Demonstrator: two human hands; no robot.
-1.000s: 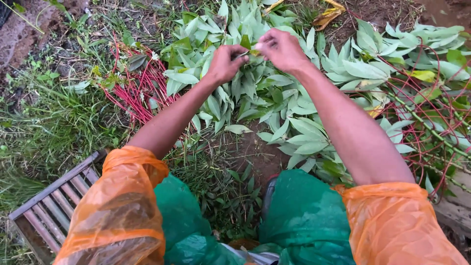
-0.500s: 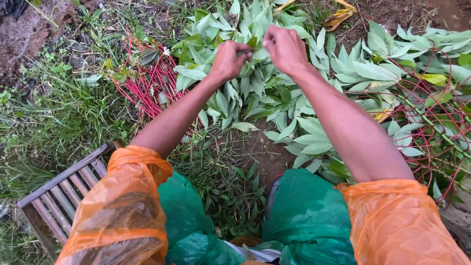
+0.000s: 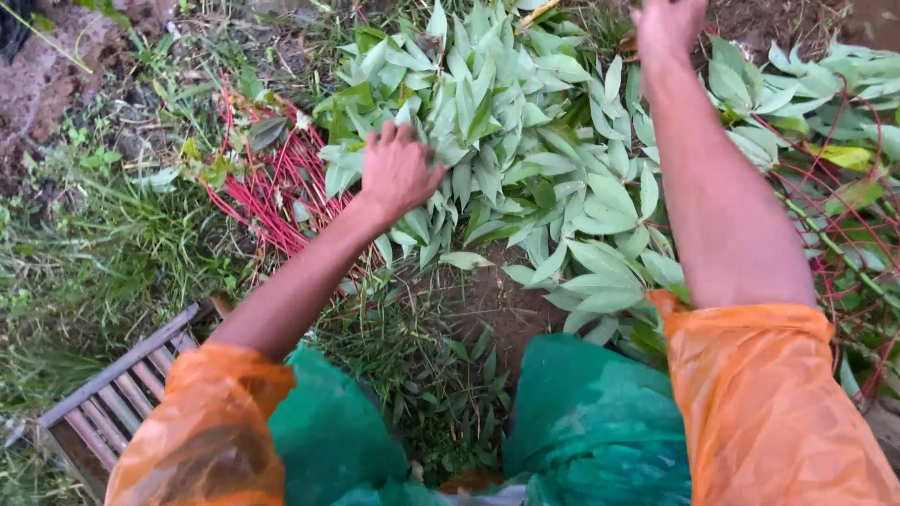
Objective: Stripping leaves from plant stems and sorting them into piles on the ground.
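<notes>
From the head camera, looking down: a broad heap of green leaves [image 3: 525, 159] lies on bare soil and grass, spread from the middle of the view to the right edge. Left of it sits a bundle of stripped red stalks [image 3: 272, 187], lying roughly side by side and running from upper left to lower right. More thin red stems [image 3: 844, 225] thread through the leaves at the far right. A slatted wooden crate [image 3: 112, 403] rests in the grass at lower left, beside the person's knee. Green leg covering [image 3: 591, 422] and orange plastic sleeves [image 3: 750, 394] fill the bottom of the view.

The left hand [image 3: 398, 169] is stretched forward, palm down, fingers curled onto the left edge of the leaf heap, just beside the red stalks; whether it grips anything under the palm cannot be told. The right hand [image 3: 667, 23] reaches far ahead to the top edge of the view, over the heap's far side; it is cut off there, so its state cannot be told
</notes>
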